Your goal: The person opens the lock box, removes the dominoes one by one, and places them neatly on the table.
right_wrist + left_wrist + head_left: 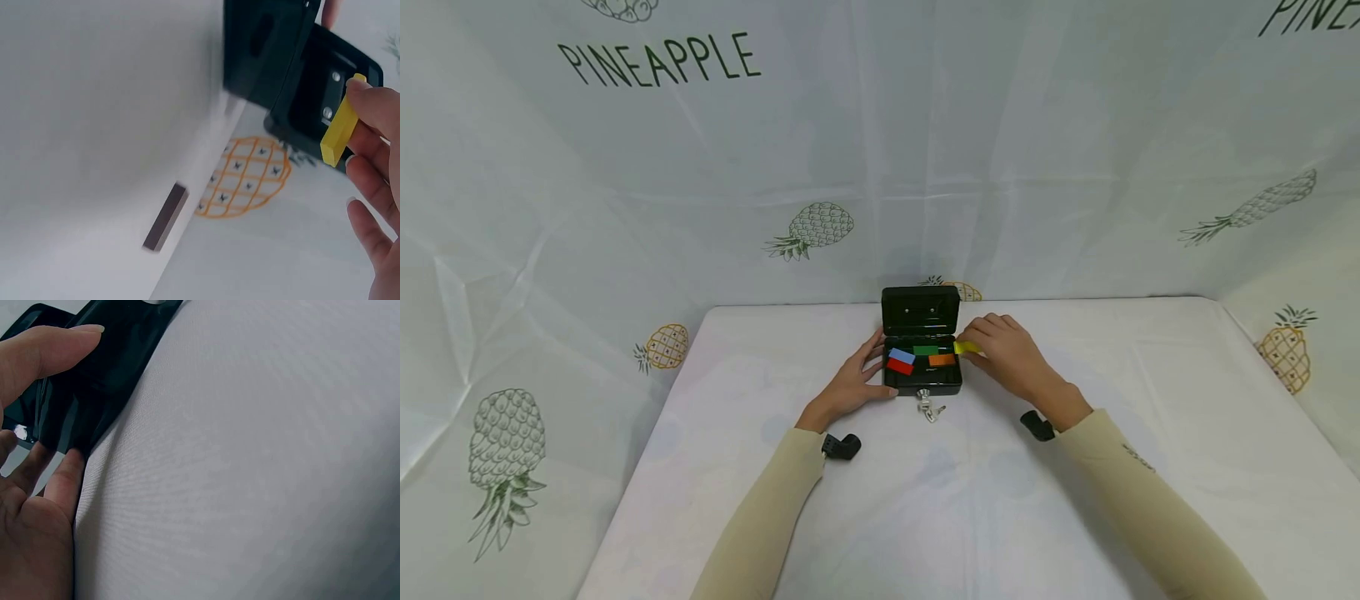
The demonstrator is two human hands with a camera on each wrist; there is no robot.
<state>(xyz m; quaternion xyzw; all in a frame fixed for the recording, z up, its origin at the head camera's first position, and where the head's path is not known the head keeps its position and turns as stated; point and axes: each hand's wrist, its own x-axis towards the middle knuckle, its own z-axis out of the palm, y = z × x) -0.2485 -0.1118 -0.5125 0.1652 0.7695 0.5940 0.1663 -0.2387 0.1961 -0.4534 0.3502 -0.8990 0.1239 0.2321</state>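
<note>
A small black cash box stands on the table with its lid raised. Inside or on it lie a blue block, a red block, a green block and an orange block. My left hand holds the box at its left side, thumb by the front corner and fingers along the side wall. Between thumb and fingers my right hand pinches a yellow block, just beside the box's right edge. Keys hang from the lock at the front.
A dark brown block lies on the white-covered table near the right hand in the right wrist view. Behind the table's far edge hangs a white pineapple-print sheet.
</note>
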